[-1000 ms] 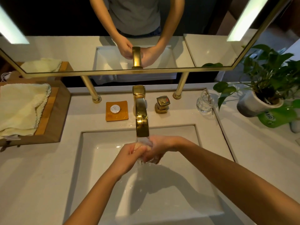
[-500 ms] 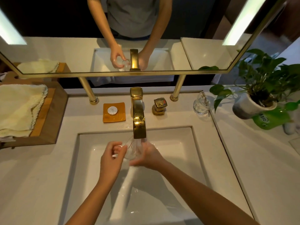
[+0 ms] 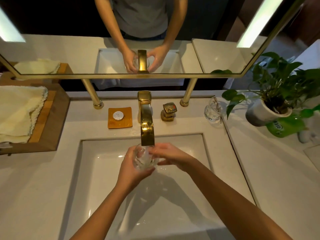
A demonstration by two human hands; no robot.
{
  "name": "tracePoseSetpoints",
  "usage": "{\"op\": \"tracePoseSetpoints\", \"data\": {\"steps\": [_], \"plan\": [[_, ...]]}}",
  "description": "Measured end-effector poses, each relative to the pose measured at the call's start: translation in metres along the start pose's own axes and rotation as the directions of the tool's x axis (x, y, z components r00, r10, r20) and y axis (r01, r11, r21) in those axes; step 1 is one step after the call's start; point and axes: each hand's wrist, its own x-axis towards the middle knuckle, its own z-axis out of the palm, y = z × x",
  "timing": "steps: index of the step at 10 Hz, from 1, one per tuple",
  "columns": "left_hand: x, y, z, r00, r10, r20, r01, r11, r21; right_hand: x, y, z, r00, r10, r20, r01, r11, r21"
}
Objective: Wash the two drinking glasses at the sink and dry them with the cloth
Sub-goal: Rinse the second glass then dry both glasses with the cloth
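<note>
A clear drinking glass (image 3: 144, 160) is held over the white sink basin (image 3: 107, 179), right under the spout of the gold faucet (image 3: 146, 125). My left hand (image 3: 131, 168) cups it from the left and below. My right hand (image 3: 170, 157) grips it from the right, fingers over its rim side. A second clear glass (image 3: 212, 110) stands on the counter at the back right, beside the plant. A pale yellow cloth (image 3: 18, 111) lies folded on a wooden tray (image 3: 46, 122) at the left.
A gold tap handle (image 3: 169, 110) sits right of the faucet. An orange soap dish with a round white soap (image 3: 119, 117) lies left of it. A potted plant (image 3: 273, 104) and a green bottle (image 3: 285, 126) crowd the right counter. The mirror (image 3: 69, 52) stands behind.
Both hands closed in around the glass under the spout; the left hand moved from the glass's side to cupping it from below, and the glass now sits more fully between the palms.
</note>
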Motion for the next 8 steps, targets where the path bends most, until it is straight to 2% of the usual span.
{"op": "tracePoseSetpoints", "data": {"steps": [1, 2, 3, 4, 5, 6, 7, 8], "plan": [[0.004, 0.003, 0.013, 0.999, 0.054, -0.004, -0.054, 0.994, 0.091, 0.007, -0.002, 0.007, 0.997, 0.024, -0.080, -0.060, 0.875, -0.481], [0.004, 0.007, 0.013, 0.999, 0.043, -0.024, -0.042, 0.997, 0.058, 0.011, -0.008, 0.004, 0.984, -0.082, -0.156, -0.031, 0.789, -0.613], [0.010, 0.004, 0.009, 0.998, 0.049, -0.033, -0.045, 0.992, 0.117, 0.011, -0.013, 0.002, 0.971, -0.210, -0.114, 0.053, 0.656, -0.753], [0.014, 0.003, 0.006, 0.998, 0.018, -0.062, -0.010, 0.993, 0.114, 0.006, -0.012, 0.012, 0.852, -0.479, -0.210, 0.167, 0.628, -0.760], [0.013, -0.001, 0.004, 0.996, -0.041, -0.082, 0.042, 0.999, 0.017, -0.005, -0.003, 0.024, 0.833, -0.527, -0.169, 0.281, 0.666, -0.691], [0.006, -0.002, 0.007, 0.995, -0.083, -0.061, 0.082, 0.996, -0.030, -0.010, 0.015, 0.032, 0.872, -0.487, -0.050, 0.238, 0.510, -0.827], [0.005, -0.004, 0.019, 0.996, -0.064, -0.069, 0.061, 0.997, -0.054, -0.011, 0.015, 0.044, 0.840, -0.535, -0.089, 0.209, 0.472, -0.856], [0.007, 0.000, 0.022, 0.990, -0.099, -0.099, 0.086, 0.988, -0.131, -0.008, 0.012, 0.057, 0.865, -0.487, -0.119, 0.193, 0.542, -0.818]]}}
